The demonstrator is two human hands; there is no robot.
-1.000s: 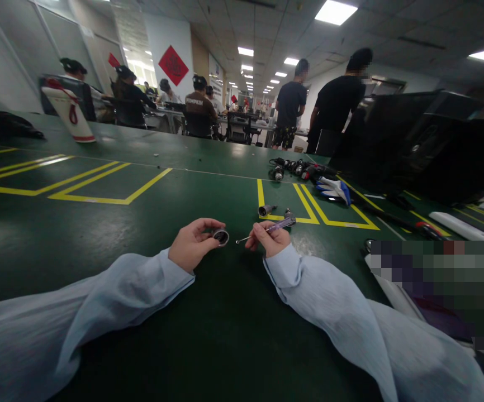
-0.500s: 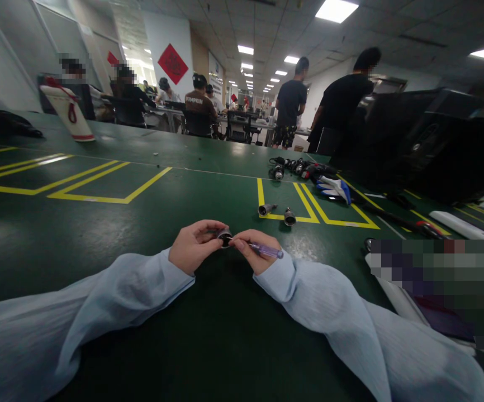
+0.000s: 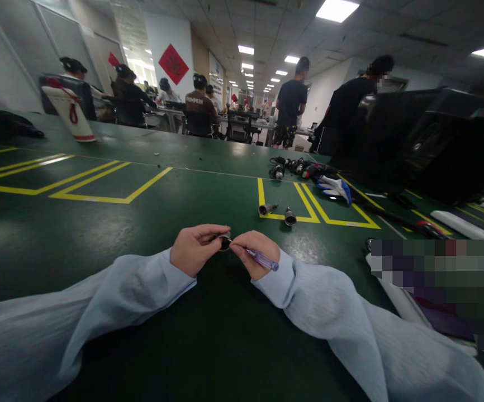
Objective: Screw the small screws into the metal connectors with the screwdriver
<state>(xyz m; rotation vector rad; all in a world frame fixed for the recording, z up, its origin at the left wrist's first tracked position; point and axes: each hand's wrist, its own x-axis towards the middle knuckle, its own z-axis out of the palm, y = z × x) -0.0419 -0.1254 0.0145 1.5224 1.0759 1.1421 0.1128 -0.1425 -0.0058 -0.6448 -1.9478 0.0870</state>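
Note:
Between the thumb and fingers of my left hand (image 3: 195, 249) is a small round metal connector shell (image 3: 224, 241), its dark opening turned toward my right. My right hand (image 3: 255, 251) grips a screwdriver with a clear purple handle (image 3: 264, 259). The screwdriver's thin shaft points left, and its tip is at the opening of the shell; how deep it reaches I cannot tell. Beyond my hands, two similar metal pieces lie on the green table: one on its side (image 3: 266, 209), the other with its wide end toward me (image 3: 290, 217).
Dark cables with metal connectors (image 3: 279, 172) and a blue-and-white glove (image 3: 335, 188) lie at the back right. A white cup (image 3: 72, 114) leans in view at far left. Yellow tape (image 3: 127, 200) marks the table. A large black case (image 3: 430, 139) stands right. Several people are beyond.
The screwdriver's handle has tipped lower and slightly left as my right hand shifted. My left fingers have straightened a little over the metal shell. A standing person at the back has moved right.

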